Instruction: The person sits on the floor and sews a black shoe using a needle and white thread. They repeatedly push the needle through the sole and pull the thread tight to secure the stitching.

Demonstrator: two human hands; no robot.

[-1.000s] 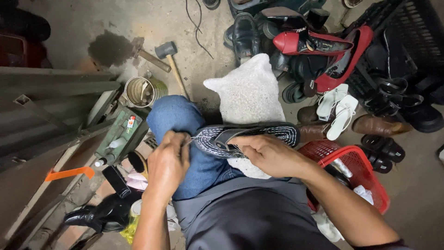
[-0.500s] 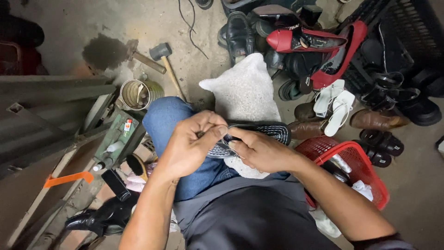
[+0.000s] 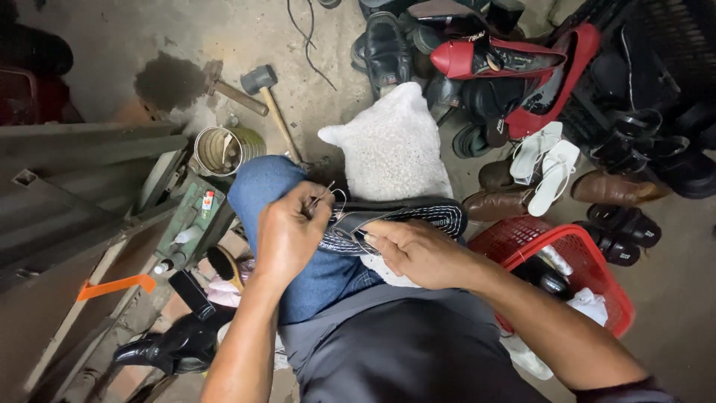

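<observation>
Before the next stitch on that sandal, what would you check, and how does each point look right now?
1. Sandal steadied on the knee: ok, it lies across the blue jeans.
2. Right hand pressing the sandal down: ok, fingers lie on its strap side.
3. Left hand gripping the needle tool: ok, pinched at the sandal's end.
4. Thread taut and free of tangles: cannot tell, too thin to see.
5. Right hand's fingers out of the needle's path: ok, they sit apart from the tip.
6. Hammer within reach if needed: ok, it lies on the floor ahead.
</observation>
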